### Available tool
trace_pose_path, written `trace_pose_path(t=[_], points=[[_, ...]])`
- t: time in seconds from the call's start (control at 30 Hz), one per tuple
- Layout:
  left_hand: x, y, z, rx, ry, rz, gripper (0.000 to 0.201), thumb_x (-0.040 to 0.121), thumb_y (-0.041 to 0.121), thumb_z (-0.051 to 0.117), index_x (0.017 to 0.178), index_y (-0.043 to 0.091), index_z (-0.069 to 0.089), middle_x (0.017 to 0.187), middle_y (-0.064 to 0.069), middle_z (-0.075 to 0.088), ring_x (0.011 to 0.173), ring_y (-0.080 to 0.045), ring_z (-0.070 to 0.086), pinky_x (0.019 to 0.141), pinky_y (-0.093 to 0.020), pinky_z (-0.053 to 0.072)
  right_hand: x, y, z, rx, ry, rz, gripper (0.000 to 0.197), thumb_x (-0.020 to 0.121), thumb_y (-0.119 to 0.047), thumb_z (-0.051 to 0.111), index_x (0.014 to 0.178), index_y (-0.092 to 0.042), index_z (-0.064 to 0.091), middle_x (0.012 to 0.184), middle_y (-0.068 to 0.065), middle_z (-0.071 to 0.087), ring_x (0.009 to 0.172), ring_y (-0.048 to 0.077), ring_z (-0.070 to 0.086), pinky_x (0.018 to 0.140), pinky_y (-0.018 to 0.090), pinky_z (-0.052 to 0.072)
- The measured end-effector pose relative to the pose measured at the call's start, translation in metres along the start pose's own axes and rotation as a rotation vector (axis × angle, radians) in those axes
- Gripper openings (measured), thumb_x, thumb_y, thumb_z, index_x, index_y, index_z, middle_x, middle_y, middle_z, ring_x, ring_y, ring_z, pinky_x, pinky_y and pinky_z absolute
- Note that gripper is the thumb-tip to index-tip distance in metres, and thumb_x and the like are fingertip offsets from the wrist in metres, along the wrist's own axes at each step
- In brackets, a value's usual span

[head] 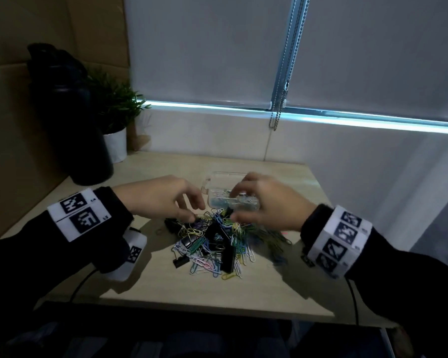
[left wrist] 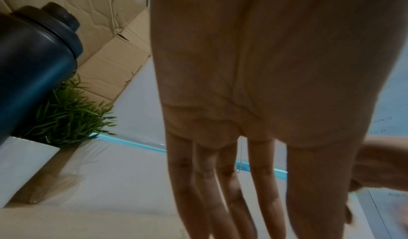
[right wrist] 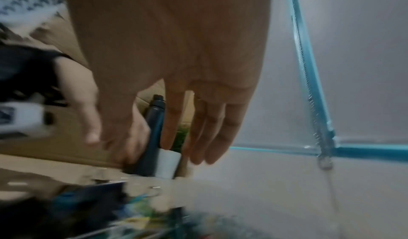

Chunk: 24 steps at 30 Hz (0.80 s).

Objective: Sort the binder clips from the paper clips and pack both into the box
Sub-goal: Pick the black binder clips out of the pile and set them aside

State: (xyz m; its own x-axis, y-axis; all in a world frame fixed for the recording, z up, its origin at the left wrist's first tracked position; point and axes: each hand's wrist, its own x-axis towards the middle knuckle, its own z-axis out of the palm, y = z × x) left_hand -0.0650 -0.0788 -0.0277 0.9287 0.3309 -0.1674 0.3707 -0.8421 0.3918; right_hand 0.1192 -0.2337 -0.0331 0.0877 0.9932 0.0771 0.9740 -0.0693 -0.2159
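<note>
The mixed pile of paper clips (head: 219, 250) and black binder clips (head: 228, 257) lies on the table (head: 243, 293) just under both hands; the clear box (head: 230, 200) sits just beyond them, half hidden by the right hand (head: 267, 202), fingers loosely spread over it, gripping nothing visible; the left hand (head: 161, 197) dips curled fingertips into the pile, whether pinching a clip I cannot tell; a dark bottle (head: 73, 120) and potted plant (head: 114, 117) stand well off left.

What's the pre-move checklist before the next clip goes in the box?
1. Clear box open, reachable behind the pile: ok.
2. Box already holds clips: ok; which kind, cannot tell.
3. Pile sorted: not ok, paper clips and black binder clips mixed.
4. Left hand fingers down at the pile's far edge; grip on a clip: cannot tell.
5. Right hand over the box's near edge; holding anything: cannot tell.
</note>
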Motion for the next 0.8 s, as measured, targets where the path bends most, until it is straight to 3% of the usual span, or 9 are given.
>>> trace_pose_path(t=[0.1, 0.2, 0.3, 0.37, 0.47, 0.53, 0.67, 0.8], points=[[-0.002, -0.004, 0.005, 0.181, -0.057, -0.091, 0.047, 0.075, 0.025, 0.079, 0.117, 0.029, 0.059, 0.114, 0.008, 0.051, 0.097, -0.009, 0.060, 0.077, -0.020, 0.048, -0.015, -0.025, 0.017, 0.111, -0.179, -0.223, 0.047, 0.080, -0.045, 0.069, 0.121, -0.025, 0.060, 0.106, -0.009, 0.055, 0.094, 0.011, 0.056, 0.079, 0.025, 0.046], [0.003, -0.011, 0.009, 0.294, -0.129, -0.181, 0.055, 0.071, 0.023, 0.081, 0.120, 0.028, 0.055, 0.116, 0.004, 0.051, 0.088, -0.008, 0.052, 0.064, -0.014, 0.038, -0.017, -0.031, 0.032, 0.083, -0.242, -0.338, 0.033, 0.083, -0.030, 0.070, 0.115, -0.022, 0.065, 0.112, 0.001, 0.059, 0.099, 0.019, 0.059, 0.085, 0.034, 0.051], [0.008, -0.019, 0.016, 0.257, -0.141, -0.197, 0.058, 0.066, 0.024, 0.084, 0.117, 0.026, 0.057, 0.114, 0.005, 0.061, 0.087, -0.009, 0.055, 0.072, -0.022, 0.046, -0.015, -0.030, 0.034, 0.031, -0.213, -0.327, 0.024, 0.082, -0.013, 0.068, 0.106, -0.018, 0.069, 0.111, 0.004, 0.058, 0.099, 0.022, 0.058, 0.083, 0.036, 0.050], [0.011, -0.025, 0.020, 0.232, -0.128, -0.194, 0.056, 0.066, 0.023, 0.084, 0.116, 0.025, 0.060, 0.111, 0.005, 0.062, 0.093, -0.012, 0.056, 0.079, -0.023, 0.045, -0.014, -0.027, 0.035, 0.014, -0.179, -0.342, 0.018, 0.081, -0.006, 0.067, 0.097, -0.014, 0.071, 0.105, 0.004, 0.058, 0.092, 0.022, 0.058, 0.077, 0.031, 0.048], [0.014, -0.032, 0.021, 0.204, -0.103, -0.191, 0.049, 0.068, 0.019, 0.083, 0.112, 0.024, 0.064, 0.105, 0.005, 0.060, 0.092, -0.012, 0.056, 0.078, -0.022, 0.043, -0.011, -0.022, 0.034, 0.031, -0.169, -0.337, 0.011, 0.079, -0.004, 0.066, 0.085, -0.011, 0.071, 0.092, 0.000, 0.057, 0.078, 0.012, 0.051, 0.067, 0.017, 0.039], [0.015, -0.037, 0.020, 0.180, -0.085, -0.181, 0.044, 0.069, 0.015, 0.082, 0.109, 0.021, 0.066, 0.105, 0.003, 0.063, 0.083, -0.008, 0.057, 0.073, -0.020, 0.044, -0.007, -0.017, 0.030, 0.072, -0.168, -0.300, 0.008, 0.080, -0.007, 0.068, 0.085, -0.013, 0.072, 0.087, -0.006, 0.057, 0.076, 0.007, 0.051, 0.066, 0.011, 0.039], [0.016, -0.044, 0.020, 0.138, -0.049, -0.147, 0.036, 0.071, 0.008, 0.079, 0.104, 0.017, 0.068, 0.106, 0.000, 0.067, 0.068, 0.008, 0.052, 0.065, -0.012, 0.041, -0.003, -0.001, 0.021, 0.246, -0.106, -0.159, 0.009, 0.082, -0.011, 0.070, 0.087, -0.017, 0.074, 0.087, -0.007, 0.071, 0.077, 0.005, 0.065, 0.073, 0.015, 0.052], [0.014, -0.049, 0.018, 0.119, -0.034, -0.136, 0.032, 0.072, 0.009, 0.079, 0.100, 0.022, 0.069, 0.103, 0.002, 0.068, 0.073, -0.001, 0.058, 0.074, -0.021, 0.048, -0.003, 0.014, 0.013, 0.453, -0.030, -0.044, 0.007, 0.082, -0.005, 0.070, 0.085, -0.009, 0.074, 0.083, 0.005, 0.075, 0.074, 0.011, 0.071, 0.074, 0.022, 0.058]])
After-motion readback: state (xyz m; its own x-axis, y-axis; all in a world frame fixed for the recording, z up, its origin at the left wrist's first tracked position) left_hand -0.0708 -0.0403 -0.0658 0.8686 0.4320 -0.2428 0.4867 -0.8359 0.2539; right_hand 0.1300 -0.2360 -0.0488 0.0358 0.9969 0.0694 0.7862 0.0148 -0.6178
